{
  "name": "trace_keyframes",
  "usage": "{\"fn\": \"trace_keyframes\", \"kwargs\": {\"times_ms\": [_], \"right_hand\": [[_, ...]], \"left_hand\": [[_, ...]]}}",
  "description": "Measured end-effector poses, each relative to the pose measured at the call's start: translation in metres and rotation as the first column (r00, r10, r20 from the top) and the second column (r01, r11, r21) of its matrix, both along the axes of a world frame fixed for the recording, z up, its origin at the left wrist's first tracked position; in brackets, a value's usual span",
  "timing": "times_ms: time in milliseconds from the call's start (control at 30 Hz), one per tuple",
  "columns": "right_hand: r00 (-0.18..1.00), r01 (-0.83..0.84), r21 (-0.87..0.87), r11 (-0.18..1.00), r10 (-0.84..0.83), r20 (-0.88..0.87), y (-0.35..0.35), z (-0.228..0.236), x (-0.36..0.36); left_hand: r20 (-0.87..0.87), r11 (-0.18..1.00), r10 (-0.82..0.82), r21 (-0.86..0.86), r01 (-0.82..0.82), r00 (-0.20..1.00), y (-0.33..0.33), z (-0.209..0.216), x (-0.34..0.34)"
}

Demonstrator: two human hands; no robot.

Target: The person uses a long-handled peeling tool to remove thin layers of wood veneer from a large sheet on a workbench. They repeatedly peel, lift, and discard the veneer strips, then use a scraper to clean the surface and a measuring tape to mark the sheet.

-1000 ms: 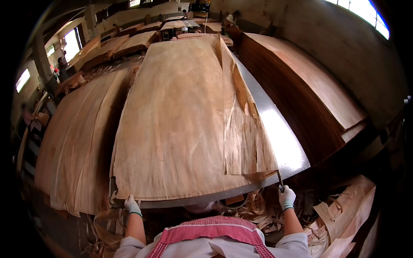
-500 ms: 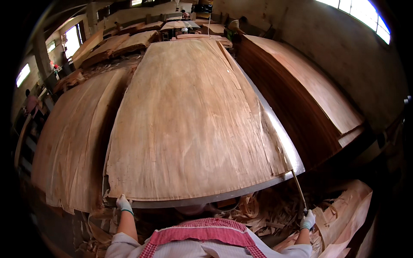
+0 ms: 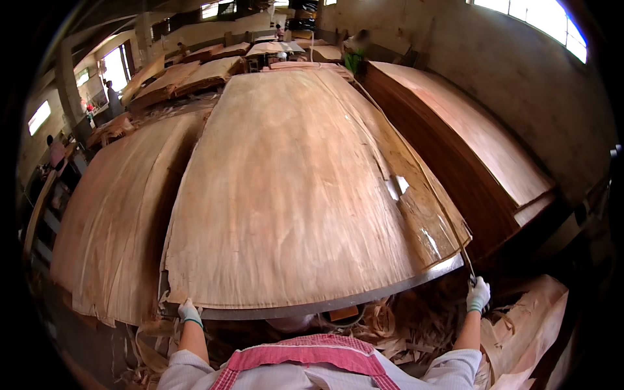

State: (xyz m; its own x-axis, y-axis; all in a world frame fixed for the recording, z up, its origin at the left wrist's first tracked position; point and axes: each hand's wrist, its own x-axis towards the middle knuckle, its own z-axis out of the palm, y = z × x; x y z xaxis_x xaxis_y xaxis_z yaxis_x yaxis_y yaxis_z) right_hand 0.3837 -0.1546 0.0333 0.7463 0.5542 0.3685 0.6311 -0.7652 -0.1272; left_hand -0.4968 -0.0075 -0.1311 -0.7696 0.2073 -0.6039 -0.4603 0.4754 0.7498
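A large pale wood veneer sheet (image 3: 292, 188) lies over a metal-edged table (image 3: 338, 307) in front of me. My left hand (image 3: 189, 312), in a white glove, is closed on the sheet's near left corner. My right hand (image 3: 478, 295), also gloved, grips the dark end of a long thin rod (image 3: 467, 259). The rod runs up along the sheet's right side. There a darker, torn veneer flap (image 3: 432, 214) lies spread out toward the table's right edge, with shiny gaps of the table showing through it.
Veneer stacks stand to the left (image 3: 123, 221) and right (image 3: 448, 143). Torn veneer scraps (image 3: 406, 331) litter the floor near me, with a larger heap (image 3: 533, 325) at the right. A dark round container (image 3: 341, 316) sits under the table's near edge. Other people are farther back.
My right hand has moved up and slightly right with the rod. The right-side flap has swung outward, covering much of the bare metal there. My left hand stays at the corner.
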Motion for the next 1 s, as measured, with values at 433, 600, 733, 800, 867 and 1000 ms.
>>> {"fn": "trace_keyframes", "kwargs": {"times_ms": [433, 600, 733, 800, 867, 1000], "right_hand": [[0.735, -0.348, 0.274, 0.897, 0.442, -0.514, 0.043, -0.115, -0.216], [0.429, -0.347, 0.322, 0.881, 0.455, -0.781, 0.079, -0.119, -0.296], [0.537, -0.519, 0.279, 0.808, 0.562, -0.629, 0.1, -0.108, -0.345], [0.42, -0.482, 0.312, 0.819, 0.528, -0.738, 0.111, -0.114, -0.368], [0.375, -0.538, 0.33, 0.776, 0.57, -0.731, 0.122, -0.107, -0.391], [-0.065, -0.578, 0.474, 0.664, 0.542, -0.838, 0.129, -0.046, -0.464]], "left_hand": [[-0.041, 0.991, -0.016, 0.135, 0.022, 0.999, -0.008, -0.007, 0.003], [-0.069, 0.977, -0.037, 0.206, 0.051, 0.997, -0.013, -0.02, -0.013], [0.006, 0.985, -0.088, 0.147, 0.086, 0.996, -0.014, 0.008, 0.019], [0.028, 0.956, -0.159, 0.255, 0.146, 0.987, -0.038, 0.009, 0.032], [0.123, 0.907, -0.357, 0.282, 0.313, 0.926, -0.054, 0.021, 0.076], [0.216, 0.482, -0.87, 0.557, 0.676, 0.443, -0.034, 0.07, 0.181]]}}
